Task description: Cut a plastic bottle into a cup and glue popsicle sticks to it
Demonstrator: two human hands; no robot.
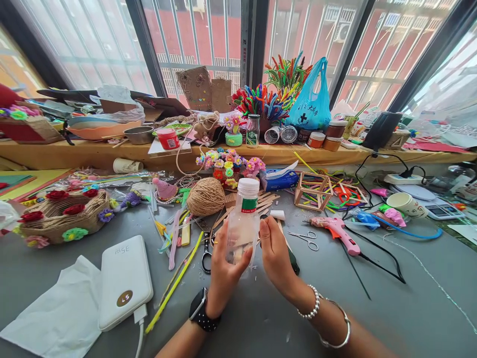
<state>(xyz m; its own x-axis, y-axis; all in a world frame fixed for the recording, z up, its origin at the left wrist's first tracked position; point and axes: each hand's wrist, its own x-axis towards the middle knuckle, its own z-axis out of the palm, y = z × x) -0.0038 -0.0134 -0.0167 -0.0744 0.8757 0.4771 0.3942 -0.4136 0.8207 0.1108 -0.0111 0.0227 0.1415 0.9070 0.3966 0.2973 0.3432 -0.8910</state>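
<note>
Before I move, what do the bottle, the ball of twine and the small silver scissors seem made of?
Bottle: probably glossy clear plastic, with see-through walls; glass isn't ruled out.
Ball of twine: likely matte plant fibre, perhaps jute, from its coarse brown strands.
Small silver scissors: apparently polished metal, from their silvery-grey shine throughout.

Bottle [243,224]: transp. plastic, smooth, glossy. Twine ball [206,197]: rough nat. fibre, matt fin. Power bank [124,276]: smooth plastic, semi-gloss. Small scissors [306,237]: metal, shiny. Cube frame [319,203]: wood, matt. Tabletop [257,320]: smooth, matt.
</note>
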